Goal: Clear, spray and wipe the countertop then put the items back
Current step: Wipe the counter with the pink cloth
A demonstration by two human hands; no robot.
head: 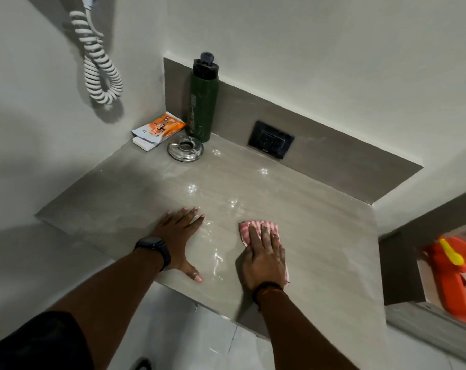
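My right hand presses flat on a pink checked cloth near the front of the grey stone countertop, which glistens wet between my hands. My left hand rests flat on the counter, fingers spread, holding nothing. In the far left corner stand a dark green bottle, a round metal ashtray, an orange packet and a small white box under it.
A black wall socket sits in the backsplash. A coiled white cord hangs on the left wall. An orange spray bottle with a yellow trigger lies in a recess at the right. The floor lies below the counter's front edge.
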